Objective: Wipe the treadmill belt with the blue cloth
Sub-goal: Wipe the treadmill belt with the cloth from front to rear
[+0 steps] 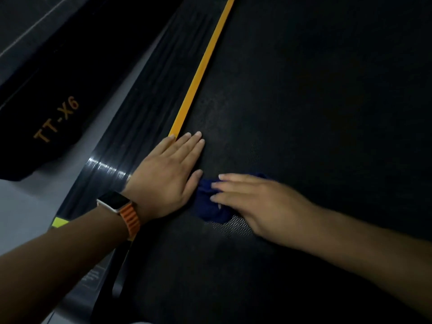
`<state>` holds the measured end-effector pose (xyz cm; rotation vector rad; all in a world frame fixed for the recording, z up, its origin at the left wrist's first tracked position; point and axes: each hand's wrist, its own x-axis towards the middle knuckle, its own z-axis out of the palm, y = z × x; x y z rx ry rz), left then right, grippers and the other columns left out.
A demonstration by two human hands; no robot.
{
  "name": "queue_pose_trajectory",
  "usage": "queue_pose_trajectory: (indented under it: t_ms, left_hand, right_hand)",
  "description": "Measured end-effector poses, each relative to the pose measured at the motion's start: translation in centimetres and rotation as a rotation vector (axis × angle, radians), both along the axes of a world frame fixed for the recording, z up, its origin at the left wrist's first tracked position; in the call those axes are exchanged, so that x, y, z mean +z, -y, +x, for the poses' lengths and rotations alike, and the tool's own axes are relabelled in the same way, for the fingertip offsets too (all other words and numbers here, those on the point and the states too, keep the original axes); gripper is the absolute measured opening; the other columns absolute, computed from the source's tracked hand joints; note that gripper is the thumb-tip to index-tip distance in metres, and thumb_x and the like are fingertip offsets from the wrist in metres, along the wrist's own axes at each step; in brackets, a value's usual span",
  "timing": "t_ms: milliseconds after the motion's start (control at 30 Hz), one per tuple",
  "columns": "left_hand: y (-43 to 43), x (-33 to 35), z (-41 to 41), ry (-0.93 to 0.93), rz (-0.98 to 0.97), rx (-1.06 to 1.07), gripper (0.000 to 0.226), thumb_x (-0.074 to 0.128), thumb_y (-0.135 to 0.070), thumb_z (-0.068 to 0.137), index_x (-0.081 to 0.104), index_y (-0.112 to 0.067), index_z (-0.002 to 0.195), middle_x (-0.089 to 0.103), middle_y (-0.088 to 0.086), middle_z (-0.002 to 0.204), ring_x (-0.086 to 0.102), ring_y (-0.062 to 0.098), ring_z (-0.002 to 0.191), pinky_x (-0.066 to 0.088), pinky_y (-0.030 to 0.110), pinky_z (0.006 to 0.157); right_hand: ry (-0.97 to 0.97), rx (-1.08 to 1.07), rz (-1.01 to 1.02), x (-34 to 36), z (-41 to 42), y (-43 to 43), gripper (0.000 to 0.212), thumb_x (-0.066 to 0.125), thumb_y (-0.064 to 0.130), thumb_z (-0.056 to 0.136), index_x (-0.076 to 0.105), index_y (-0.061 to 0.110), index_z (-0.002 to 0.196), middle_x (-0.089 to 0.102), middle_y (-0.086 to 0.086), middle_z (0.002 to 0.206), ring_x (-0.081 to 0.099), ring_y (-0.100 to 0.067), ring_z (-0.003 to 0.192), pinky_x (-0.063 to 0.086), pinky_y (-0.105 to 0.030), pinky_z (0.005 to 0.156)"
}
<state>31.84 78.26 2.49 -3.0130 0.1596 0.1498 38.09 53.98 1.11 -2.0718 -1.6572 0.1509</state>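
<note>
The black treadmill belt (304,101) fills the middle and right of the head view. A crumpled dark blue cloth (208,206) lies on it near the centre. My right hand (261,202) lies flat on top of the cloth with its fingers straight, pressing it against the belt. Just to the left, my left hand (168,174) rests flat on the belt's left edge, fingers straight, fingertips near the yellow stripe (201,69). Its thumb lies right beside the cloth. An orange-strapped watch sits on my left wrist.
A ribbed black side rail (140,108) runs along the left of the yellow stripe. Further left a black part (56,118) carries the marking "TT-X6". Grey floor (21,206) shows at the lower left.
</note>
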Motion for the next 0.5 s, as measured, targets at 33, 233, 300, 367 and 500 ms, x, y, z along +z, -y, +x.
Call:
queue_pose_trajectory:
  t_ms: [33,233,300,367,500]
  left_hand:
    - [0.0,0.1,0.0,0.002,0.003,0.001,0.071,0.019,-0.050,0.105,0.024,-0.010,0.163,0.022,0.008,0.170,0.021,0.022,0.157,0.012,0.043,0.129]
    - [0.1,-0.1,-0.1,0.030,0.002,-0.007,0.070,0.016,-0.051,0.106,0.022,-0.010,0.163,0.020,0.007,0.170,0.019,0.021,0.158,0.010,0.044,0.129]
    - [0.0,-0.1,-0.1,0.030,0.000,-0.005,0.071,0.015,-0.051,0.106,0.021,-0.010,0.163,0.019,0.008,0.171,0.017,0.021,0.158,0.009,0.043,0.130]
    - [-0.2,-0.2,-0.2,0.028,0.001,-0.011,0.071,0.016,-0.051,0.106,0.021,-0.010,0.163,0.019,0.008,0.170,0.018,0.021,0.158,0.008,0.043,0.130]
    - [-0.1,-0.2,-0.3,0.044,-0.020,-0.020,0.071,0.023,-0.050,0.104,0.028,-0.008,0.161,0.023,0.010,0.169,0.022,0.022,0.157,0.008,0.041,0.130]
  right_hand:
    - [0.016,-0.015,-0.018,0.0,2.1,-0.7,0.049,0.068,0.000,0.078,0.066,0.018,0.124,0.060,-0.002,0.136,0.051,-0.023,0.132,0.041,-0.037,0.110]
    - [0.059,-0.591,-0.005,1.3,17.0,-7.0,0.032,0.051,0.006,0.095,0.067,0.015,0.122,0.061,-0.007,0.131,0.056,-0.030,0.120,0.044,-0.042,0.104]
    - [0.075,-0.601,-0.041,1.0,14.6,-7.5,0.030,0.052,0.004,0.095,0.068,0.011,0.120,0.059,-0.009,0.135,0.052,-0.028,0.127,0.040,-0.042,0.108]
    - [0.065,-0.460,0.009,0.8,9.8,-6.3,0.033,0.058,0.002,0.090,0.068,0.010,0.120,0.059,-0.010,0.136,0.052,-0.026,0.130,0.037,-0.040,0.113]
    - [0.011,-0.105,-0.016,0.2,3.4,-3.2,0.041,0.063,0.004,0.088,0.065,0.016,0.127,0.058,-0.002,0.138,0.047,-0.018,0.135,0.041,-0.041,0.110]
